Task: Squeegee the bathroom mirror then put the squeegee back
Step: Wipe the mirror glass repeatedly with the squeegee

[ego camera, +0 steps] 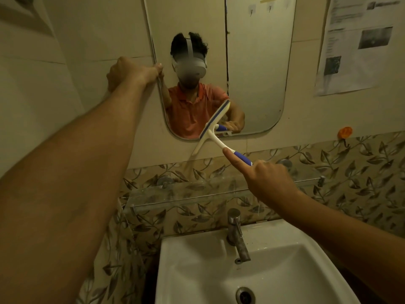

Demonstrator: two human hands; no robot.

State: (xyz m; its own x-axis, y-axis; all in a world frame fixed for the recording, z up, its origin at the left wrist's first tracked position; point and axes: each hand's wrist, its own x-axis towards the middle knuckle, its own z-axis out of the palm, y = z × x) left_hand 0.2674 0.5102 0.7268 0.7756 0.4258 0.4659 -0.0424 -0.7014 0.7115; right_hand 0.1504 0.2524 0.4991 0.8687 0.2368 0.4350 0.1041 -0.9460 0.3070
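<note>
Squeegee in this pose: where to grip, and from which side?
Grip the blue handle of the squeegee, coming from the sink side, below and right. The handle sticks out from the mirror toward the person, while the blade lies tilted across its lower edge. The right hand holds it so, forefinger along the shaft.

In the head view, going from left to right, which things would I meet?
In order: left hand → squeegee → orange hook. The right hand overlaps the squeegee, so I leave it out.
</note>
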